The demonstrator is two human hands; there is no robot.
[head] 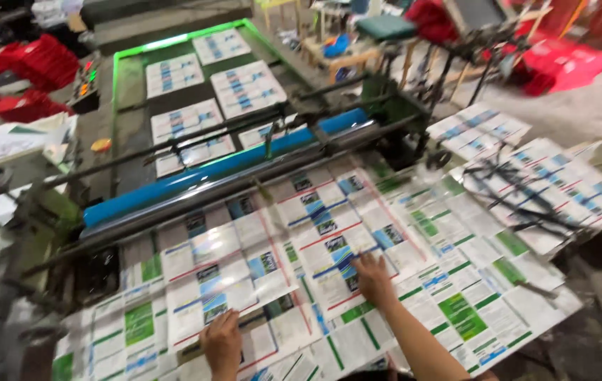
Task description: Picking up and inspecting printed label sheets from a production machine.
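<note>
- Ahead of the left hand (222,344) and right hand (373,279), flat printed sheets (329,247) leave open room.
- Beyond, the blue roller (223,169) and dark bars (195,137) block the way across.
- Rightward, black rods (519,190) lie over a sheet pile.

A print workshop: a long machine with a blue roller (223,173) and a green-lit bed (128,92) carries printed sheets (174,74), more sheets cover the feed table (456,310), and red stacked goods (33,63) crowd the bare concrete floor (569,113).
</note>
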